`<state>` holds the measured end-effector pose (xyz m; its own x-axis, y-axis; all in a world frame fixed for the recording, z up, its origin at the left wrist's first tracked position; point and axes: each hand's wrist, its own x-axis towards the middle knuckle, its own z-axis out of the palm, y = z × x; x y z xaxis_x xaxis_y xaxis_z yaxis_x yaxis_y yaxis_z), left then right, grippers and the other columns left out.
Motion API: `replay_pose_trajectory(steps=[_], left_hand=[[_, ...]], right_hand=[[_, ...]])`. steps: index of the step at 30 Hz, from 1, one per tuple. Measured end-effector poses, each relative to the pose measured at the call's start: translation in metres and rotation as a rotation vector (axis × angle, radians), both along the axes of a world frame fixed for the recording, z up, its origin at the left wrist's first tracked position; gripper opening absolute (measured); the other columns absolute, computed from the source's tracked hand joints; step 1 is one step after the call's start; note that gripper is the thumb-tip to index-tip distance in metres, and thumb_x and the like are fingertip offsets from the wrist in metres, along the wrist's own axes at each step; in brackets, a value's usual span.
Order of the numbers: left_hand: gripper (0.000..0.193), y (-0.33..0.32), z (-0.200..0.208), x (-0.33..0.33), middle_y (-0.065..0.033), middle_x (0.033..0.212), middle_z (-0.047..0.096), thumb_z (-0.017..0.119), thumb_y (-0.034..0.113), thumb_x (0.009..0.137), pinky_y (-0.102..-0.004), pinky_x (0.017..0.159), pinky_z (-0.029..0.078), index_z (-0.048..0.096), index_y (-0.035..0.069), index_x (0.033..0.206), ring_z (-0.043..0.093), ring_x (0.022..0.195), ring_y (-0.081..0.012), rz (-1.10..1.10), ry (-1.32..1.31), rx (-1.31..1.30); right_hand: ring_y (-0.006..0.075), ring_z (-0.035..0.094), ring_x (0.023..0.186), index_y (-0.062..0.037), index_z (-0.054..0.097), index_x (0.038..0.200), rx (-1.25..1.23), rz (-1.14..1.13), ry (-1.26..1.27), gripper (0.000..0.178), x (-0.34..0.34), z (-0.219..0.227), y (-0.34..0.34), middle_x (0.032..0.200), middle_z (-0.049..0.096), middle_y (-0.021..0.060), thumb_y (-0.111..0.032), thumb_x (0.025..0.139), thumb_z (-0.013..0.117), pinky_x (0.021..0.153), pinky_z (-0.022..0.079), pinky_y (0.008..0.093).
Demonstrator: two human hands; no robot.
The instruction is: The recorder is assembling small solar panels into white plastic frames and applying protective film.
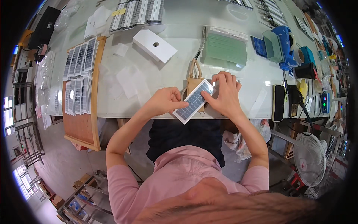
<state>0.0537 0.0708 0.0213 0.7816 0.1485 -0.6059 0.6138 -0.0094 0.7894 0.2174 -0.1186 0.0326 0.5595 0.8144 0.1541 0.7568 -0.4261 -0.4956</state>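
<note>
Between my two hands, just above the table's front edge, a small solar panel [194, 101] with a white border is held at a slant. My left hand [166, 100] grips its lower left side, thumb on the dark cells. The upper right end is in my right hand [225, 95], whose thumb presses on the face while the other fingers curl around the edge. Partly hidden behind the panel is a tan wooden tool or fixture [194, 80] with two looped handles, lying on the table.
On the left stands a wooden tray [99, 74] with rows of solar panels. A white box [154, 45] with a round hole lies ahead, beside a stack of greenish sheets [225, 50]. To the right are a blue tape dispenser [285, 48], a phone [278, 102] and a fan [309, 160].
</note>
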Motion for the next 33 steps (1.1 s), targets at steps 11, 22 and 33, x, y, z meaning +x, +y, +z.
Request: replay_pose_trajectory(steps=[11,22,33], left_hand=[[0.041,-0.002,-0.014,-0.012,-0.0049,0.087,0.062,0.081,0.017,0.081,-0.0252,0.057,0.047,0.053,0.001,0.107,0.059,0.071,-0.0097,0.062,-0.174,-0.219],[0.042,0.006,0.0,-0.045,-0.0098,0.105,0.068,0.067,0.008,0.089,-0.0272,0.083,0.051,0.055,-0.005,0.128,0.063,0.093,-0.0133,0.095,-0.147,-0.275],[0.035,0.233,0.049,-0.28,-0.0022,0.102,0.065,0.057,0.008,0.095,-0.028,0.083,0.048,0.059,0.005,0.13,0.058,0.09,-0.0112,1.041,-0.217,0.736]], right_hand=[[0.0306,0.045,0.115,-0.0111,0.051,0.107,0.063,0.001,0.001,0.05,-0.015,-0.001,-0.002,0.121,0.049,0.013,-0.029,0.071,0.08,0.094,0.029,0.0449],[0.0339,0.047,0.11,-0.0111,0.056,0.102,0.237,0.103,-0.007,0.044,-0.036,0.002,0.019,0.122,0.05,0.0144,-0.026,0.069,0.082,0.092,0.032,0.047],[0.0297,0.052,0.111,-0.012,0.06,0.115,0.031,0.046,-0.343,0.041,0.082,0.005,0.011,0.115,0.057,0.0074,-0.011,0.077,0.074,0.091,0.038,0.0427]])
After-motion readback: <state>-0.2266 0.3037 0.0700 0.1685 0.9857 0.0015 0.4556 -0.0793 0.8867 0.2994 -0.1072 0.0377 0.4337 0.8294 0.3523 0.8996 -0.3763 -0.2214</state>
